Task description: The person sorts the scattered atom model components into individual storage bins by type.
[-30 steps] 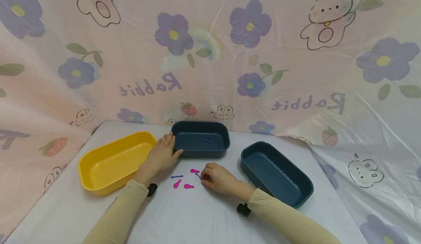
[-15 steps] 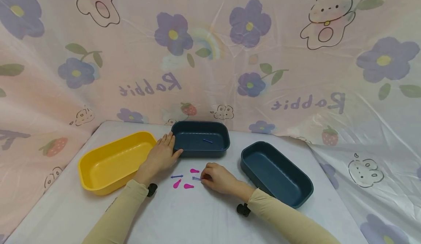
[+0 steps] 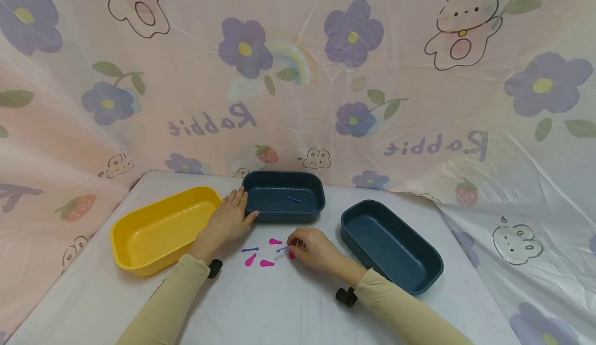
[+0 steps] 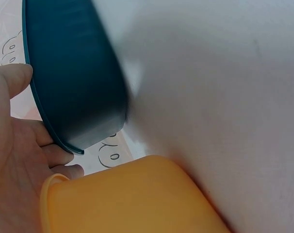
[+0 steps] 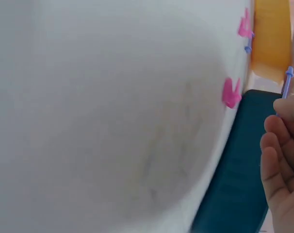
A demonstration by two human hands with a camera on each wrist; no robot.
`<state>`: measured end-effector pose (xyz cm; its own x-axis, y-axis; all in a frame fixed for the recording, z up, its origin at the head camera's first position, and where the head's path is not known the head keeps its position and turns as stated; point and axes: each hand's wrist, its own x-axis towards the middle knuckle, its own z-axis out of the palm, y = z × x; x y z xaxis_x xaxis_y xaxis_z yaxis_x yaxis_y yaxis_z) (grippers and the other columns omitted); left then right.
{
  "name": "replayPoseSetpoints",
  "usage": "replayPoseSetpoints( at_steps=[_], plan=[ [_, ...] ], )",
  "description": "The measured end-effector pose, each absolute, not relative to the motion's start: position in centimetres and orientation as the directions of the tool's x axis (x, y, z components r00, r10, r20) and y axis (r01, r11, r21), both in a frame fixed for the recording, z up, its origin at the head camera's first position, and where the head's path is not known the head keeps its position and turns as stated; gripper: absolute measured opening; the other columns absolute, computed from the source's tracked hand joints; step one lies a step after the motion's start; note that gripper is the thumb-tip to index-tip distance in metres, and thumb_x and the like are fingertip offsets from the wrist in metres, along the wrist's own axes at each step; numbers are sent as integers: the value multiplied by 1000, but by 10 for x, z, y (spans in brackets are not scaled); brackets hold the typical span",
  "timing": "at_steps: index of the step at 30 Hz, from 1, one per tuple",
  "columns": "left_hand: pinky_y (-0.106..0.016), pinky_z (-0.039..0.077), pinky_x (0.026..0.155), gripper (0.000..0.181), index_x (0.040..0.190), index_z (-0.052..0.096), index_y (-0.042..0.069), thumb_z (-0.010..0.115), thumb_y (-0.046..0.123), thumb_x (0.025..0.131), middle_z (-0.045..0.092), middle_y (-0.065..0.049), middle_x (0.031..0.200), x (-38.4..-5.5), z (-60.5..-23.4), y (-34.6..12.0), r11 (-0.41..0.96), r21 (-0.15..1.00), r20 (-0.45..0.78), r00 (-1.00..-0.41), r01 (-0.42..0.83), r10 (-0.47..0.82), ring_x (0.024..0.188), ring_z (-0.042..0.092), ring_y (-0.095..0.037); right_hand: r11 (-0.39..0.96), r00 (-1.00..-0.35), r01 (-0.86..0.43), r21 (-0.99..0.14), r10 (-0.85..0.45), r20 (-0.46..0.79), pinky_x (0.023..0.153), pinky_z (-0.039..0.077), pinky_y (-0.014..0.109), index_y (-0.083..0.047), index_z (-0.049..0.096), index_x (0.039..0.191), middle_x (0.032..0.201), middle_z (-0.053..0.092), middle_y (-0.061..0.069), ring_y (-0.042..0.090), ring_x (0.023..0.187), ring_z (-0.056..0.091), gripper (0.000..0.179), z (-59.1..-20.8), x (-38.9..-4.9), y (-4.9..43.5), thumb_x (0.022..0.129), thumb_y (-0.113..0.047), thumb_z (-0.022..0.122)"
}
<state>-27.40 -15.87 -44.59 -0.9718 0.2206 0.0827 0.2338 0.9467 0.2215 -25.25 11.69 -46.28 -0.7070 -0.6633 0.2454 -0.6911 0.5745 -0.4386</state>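
Observation:
In the head view my right hand (image 3: 314, 249) pinches a small purple stick with a knobbed end (image 3: 282, 249) between thumb and fingertips, just above the table. The right wrist view shows this stick (image 5: 288, 80) poking out past the thumb. A pink teardrop-shaped piece (image 3: 292, 255) lies under that hand. To its left are more pink pieces (image 3: 267, 263) and another purple stick (image 3: 250, 249). My left hand (image 3: 227, 215) rests with spread fingers against the left end of the middle dark teal tray (image 3: 284, 216); its thumb touches the rim (image 4: 32, 80).
Inside the middle tray lies one purple-blue stick (image 3: 294, 199). A yellow tray (image 3: 139, 267) stands at the left, beside my left forearm. Another dark teal tray (image 3: 360, 246) sits at an angle on the right. A printed curtain (image 3: 298, 102) hangs behind the table.
The right hand has picked the purple stick up off the table, swung it round and raised it slightly, uncovering a pink piece beneath. The left hand stays at the tray.

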Motion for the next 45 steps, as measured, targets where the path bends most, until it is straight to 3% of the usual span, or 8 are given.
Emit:
replayPoseSetpoints(
  at_steps=[5,18,31,45],
  plan=[
    [-57,17,127,79,159,27,-11,52,45,108,20,-28,168,-273,-446,-159,944,243,71,-974,224,213,156,19,-46,572,-738,-658,-491,-619,268,73,57,24,-11,75,101,91,66,-3,12,83,62,9,-455,-257,119,93,-8,77],
    [-57,17,127,79,158,27,-12,52,44,108,20,-30,168,-272,-445,-160,942,241,80,-972,233,220,155,20,-47,516,-718,-696,-499,-521,462,68,55,21,-7,76,99,89,69,2,12,77,62,8,-442,-284,111,92,-7,79],
    [-57,18,127,79,158,28,-12,51,45,109,19,-29,168,-271,-445,-161,941,241,81,-971,239,226,156,20,-47,587,-792,-610,-533,-421,442,72,57,26,-7,76,100,92,71,4,15,80,64,6,-440,-320,104,94,-9,77],
    [-56,16,127,79,158,28,-12,52,45,108,18,-29,168,-271,-444,-159,939,239,87,-969,246,232,156,21,-46,677,-868,-495,-545,-359,343,75,57,32,-4,76,103,94,71,7,19,83,64,8,-445,-356,104,97,-10,73]
  ],
)
